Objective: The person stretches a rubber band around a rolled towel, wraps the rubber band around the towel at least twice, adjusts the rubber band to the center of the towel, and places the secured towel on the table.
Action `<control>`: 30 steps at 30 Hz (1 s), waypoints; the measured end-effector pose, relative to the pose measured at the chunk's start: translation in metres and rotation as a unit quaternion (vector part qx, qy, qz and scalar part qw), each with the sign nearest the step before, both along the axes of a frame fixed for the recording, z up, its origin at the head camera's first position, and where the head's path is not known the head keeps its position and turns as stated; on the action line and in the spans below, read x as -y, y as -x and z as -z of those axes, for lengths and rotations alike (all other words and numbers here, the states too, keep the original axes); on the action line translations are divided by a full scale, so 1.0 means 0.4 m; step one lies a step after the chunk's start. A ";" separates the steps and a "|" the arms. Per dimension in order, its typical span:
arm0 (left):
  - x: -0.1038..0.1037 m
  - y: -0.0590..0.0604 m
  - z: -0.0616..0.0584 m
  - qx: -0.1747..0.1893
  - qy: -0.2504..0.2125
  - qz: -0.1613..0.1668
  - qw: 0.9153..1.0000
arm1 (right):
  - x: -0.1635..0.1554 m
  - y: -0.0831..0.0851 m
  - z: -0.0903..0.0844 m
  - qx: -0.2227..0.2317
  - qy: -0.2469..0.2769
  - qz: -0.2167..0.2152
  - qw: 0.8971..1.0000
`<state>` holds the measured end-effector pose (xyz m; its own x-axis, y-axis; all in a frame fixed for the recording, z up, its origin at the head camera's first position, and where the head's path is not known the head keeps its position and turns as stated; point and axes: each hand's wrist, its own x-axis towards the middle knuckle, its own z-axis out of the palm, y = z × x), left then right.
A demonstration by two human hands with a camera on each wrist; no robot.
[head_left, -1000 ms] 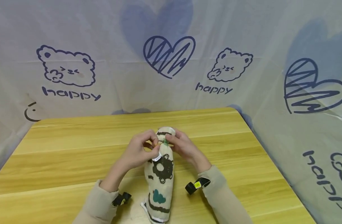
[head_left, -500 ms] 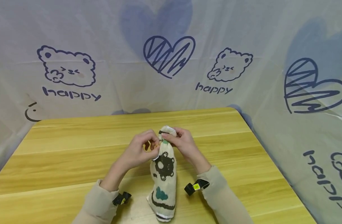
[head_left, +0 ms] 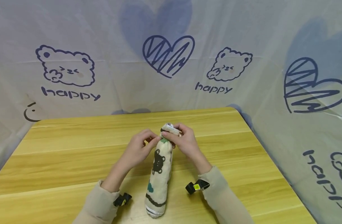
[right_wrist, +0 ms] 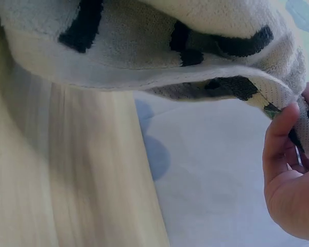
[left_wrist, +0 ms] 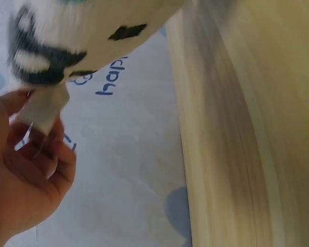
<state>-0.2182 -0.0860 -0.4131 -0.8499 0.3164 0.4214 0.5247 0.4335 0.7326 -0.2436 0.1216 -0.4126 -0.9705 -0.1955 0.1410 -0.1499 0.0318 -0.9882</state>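
Towel roll (head_left: pixel 159 174) upright on table (head_left: pixel 75 149), both hands pinching top

Around my work: one wooden table (head_left: pixel 75 146), light yellow planks running crosswise. One pale fabric backdrop (head_left: pixel 117 28) enclosing it on three sides, printed in navy with bears (head_left: pixel 65 66), scribbled hearts (head_left: pixel 168 54) and the word "happy" (head_left: pixel 213 88).

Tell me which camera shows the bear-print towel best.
The head view. It shows the whole rolled bear-print towel lying on the wooden table, with the left hand and right hand pinching its far end. The left wrist view shows only a blurred edge with a white tag; the right wrist view, only the underside.
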 end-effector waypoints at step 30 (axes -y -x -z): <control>-0.042 -0.011 0.002 -0.263 -0.036 0.009 0.964 | 0.009 -0.003 -0.005 0.068 0.086 -0.004 0.994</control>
<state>-0.2139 -0.0693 -0.4140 -0.5078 0.2832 0.8136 0.8387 0.3781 0.3918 -0.2425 0.1179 -0.4107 -0.9813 -0.1884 0.0400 -0.0134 -0.1401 -0.9901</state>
